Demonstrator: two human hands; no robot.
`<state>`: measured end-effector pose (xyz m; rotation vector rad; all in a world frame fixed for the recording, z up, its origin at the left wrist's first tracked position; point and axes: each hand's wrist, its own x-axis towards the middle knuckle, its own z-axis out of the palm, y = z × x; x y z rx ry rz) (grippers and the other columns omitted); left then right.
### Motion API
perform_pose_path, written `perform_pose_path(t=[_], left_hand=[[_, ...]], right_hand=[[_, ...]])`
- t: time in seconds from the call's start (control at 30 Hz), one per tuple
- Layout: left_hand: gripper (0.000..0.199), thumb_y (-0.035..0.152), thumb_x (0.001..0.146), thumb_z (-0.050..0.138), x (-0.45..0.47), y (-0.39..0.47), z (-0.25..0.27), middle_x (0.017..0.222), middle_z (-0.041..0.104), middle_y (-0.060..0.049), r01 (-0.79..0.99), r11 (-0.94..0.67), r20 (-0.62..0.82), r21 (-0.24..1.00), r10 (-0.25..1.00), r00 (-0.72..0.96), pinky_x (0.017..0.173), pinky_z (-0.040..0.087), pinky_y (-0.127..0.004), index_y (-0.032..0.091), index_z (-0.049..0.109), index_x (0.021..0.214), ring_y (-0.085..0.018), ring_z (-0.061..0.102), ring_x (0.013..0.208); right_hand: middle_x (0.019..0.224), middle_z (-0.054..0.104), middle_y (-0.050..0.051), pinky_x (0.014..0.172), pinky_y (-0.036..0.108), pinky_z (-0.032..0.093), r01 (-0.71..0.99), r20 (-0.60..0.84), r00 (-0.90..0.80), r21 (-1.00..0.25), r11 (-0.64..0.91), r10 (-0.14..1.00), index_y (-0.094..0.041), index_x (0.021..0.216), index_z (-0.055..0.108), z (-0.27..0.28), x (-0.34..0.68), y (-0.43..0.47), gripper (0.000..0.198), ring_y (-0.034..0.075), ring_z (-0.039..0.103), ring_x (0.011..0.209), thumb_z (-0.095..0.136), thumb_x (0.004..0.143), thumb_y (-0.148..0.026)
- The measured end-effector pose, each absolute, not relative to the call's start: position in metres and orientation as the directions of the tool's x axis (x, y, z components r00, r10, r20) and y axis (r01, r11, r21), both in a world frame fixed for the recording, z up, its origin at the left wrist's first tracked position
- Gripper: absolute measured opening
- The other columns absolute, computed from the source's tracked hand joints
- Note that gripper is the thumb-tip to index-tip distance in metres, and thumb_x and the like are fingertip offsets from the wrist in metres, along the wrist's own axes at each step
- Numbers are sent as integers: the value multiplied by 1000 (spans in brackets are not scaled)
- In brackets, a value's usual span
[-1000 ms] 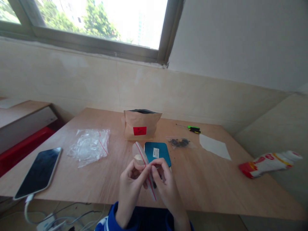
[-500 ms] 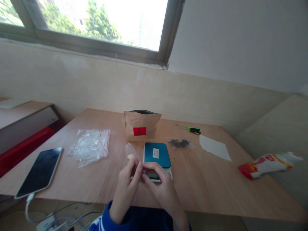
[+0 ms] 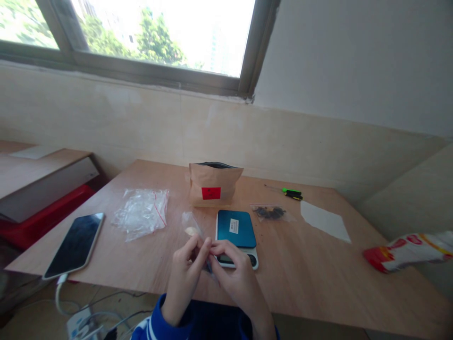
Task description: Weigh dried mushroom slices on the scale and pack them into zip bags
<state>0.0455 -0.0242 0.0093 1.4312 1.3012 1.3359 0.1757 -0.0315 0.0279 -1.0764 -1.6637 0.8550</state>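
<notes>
Both hands meet near the table's front edge, pinching a small clear zip-lock bag (image 3: 191, 221) between them. My left hand (image 3: 187, 264) is closed on the bag, thumb and forefinger pressed together. A pale, flat piece (image 3: 191, 231) shows in the bag above my left fingers; its kind I cannot make out. My right hand (image 3: 235, 269) pinches the bag's edge, its fingertips touching the left ones. Just behind my right hand lies a kitchen scale (image 3: 236, 229) with a blue plate; my fingers partly cover its display. Beyond stands a brown paper pouch (image 3: 214, 186), its top open.
Empty clear bags (image 3: 143, 212) lie to the left, beside a phone (image 3: 75, 245) plugged into a white cable. On the right are a filled zip-lock bag (image 3: 271, 212) of dark pieces, screwdrivers (image 3: 292, 192), white paper (image 3: 323, 220) and a bottle (image 3: 406, 250) lying on its side.
The view has shifted slightly, so things on the table appear farther right. The small bag has turned in my hands, and its red zip line shows less. Both hands keep their pinch.
</notes>
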Motion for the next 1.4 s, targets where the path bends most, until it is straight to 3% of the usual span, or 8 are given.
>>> perform_pose_path(t=[0.4,0.5,0.7,0.87,0.97,1.13,1.27,1.4], left_hand=[[23,33,89,55,52,-26,16,65,64,-1,244,-338,331,909,941,71,53,39,-21,19,64,74,-12,55,56],[27,33,90,53,46,-30,20,59,57,1,272,-348,329,897,937,115,50,35,-21,19,58,68,-11,51,52],[40,37,90,52,35,-39,26,51,41,4,300,-342,272,891,929,252,48,30,-22,19,42,56,-9,42,48],[44,57,91,41,38,-28,16,78,58,-5,-12,-320,315,947,925,212,71,45,-28,20,59,74,-18,57,76],[35,51,91,46,40,-20,2,104,62,-7,-117,-152,160,981,985,59,92,45,-33,22,62,101,-21,58,102],[51,55,87,54,49,-17,-23,135,56,-8,-295,113,-30,949,963,269,104,42,-38,26,57,128,-23,49,127],[48,55,84,57,57,-18,-27,131,60,-7,-365,152,-91,919,979,180,94,50,-34,25,61,122,-23,56,120],[51,58,83,56,60,-15,-16,117,66,-8,-320,135,-119,938,991,69,76,56,-31,20,60,117,-24,63,106]], right_hand=[[88,75,8,72,28,59,253,370,152,-911,325,917,-19,78,67,20,174,-31,14,19,71,85,59,85,-28],[90,74,9,70,30,58,240,338,298,-932,272,893,-18,81,66,13,183,-26,18,19,71,81,60,86,-34],[74,71,7,56,26,53,150,252,701,-967,207,668,-16,80,59,12,222,-19,34,18,67,64,68,77,-49],[68,70,4,44,24,48,-85,108,657,-973,215,746,-17,81,56,25,217,-26,33,14,60,47,69,77,-47],[74,72,5,44,24,48,-201,15,591,-965,165,807,-18,78,56,30,211,-27,31,13,60,48,68,76,-47],[75,70,3,46,25,49,-248,-47,411,-967,62,911,-18,85,58,27,209,-23,34,14,59,51,68,74,-48],[89,65,5,56,28,52,-2,151,447,-985,170,882,-20,97,56,19,206,-20,37,16,62,67,72,72,-42],[89,58,4,69,27,52,325,418,351,-894,309,838,-20,86,59,16,199,-23,13,15,58,77,65,82,-31]])
